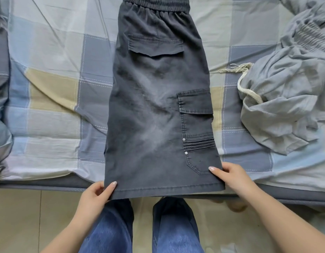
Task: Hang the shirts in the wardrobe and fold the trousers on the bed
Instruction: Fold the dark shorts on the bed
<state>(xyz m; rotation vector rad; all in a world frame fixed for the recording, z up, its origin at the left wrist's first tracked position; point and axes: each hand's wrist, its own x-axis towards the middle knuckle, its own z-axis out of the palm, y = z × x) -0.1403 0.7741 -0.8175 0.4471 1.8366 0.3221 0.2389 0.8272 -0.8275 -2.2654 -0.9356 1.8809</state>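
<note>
Trousers (158, 110), dark grey and doubled lengthwise, lie flat down the centre of the frame on the checked bed (54, 92), waistband at top, hem overhanging the bed edge. Left hand (98, 193) pinches the lower-left hem corner; right hand (229, 175) pinches the lower-right. Light grey garment (285, 99) lies crumpled at right.

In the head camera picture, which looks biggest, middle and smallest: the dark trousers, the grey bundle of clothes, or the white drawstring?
1. Dark trousers: biggest, stretching from the bed's near edge to the top of the picture.
2. Grey bundle of clothes: middle, though the picture's right edge cuts it off, so it may be bigger.
3. White drawstring: smallest, a thin cord.
</note>
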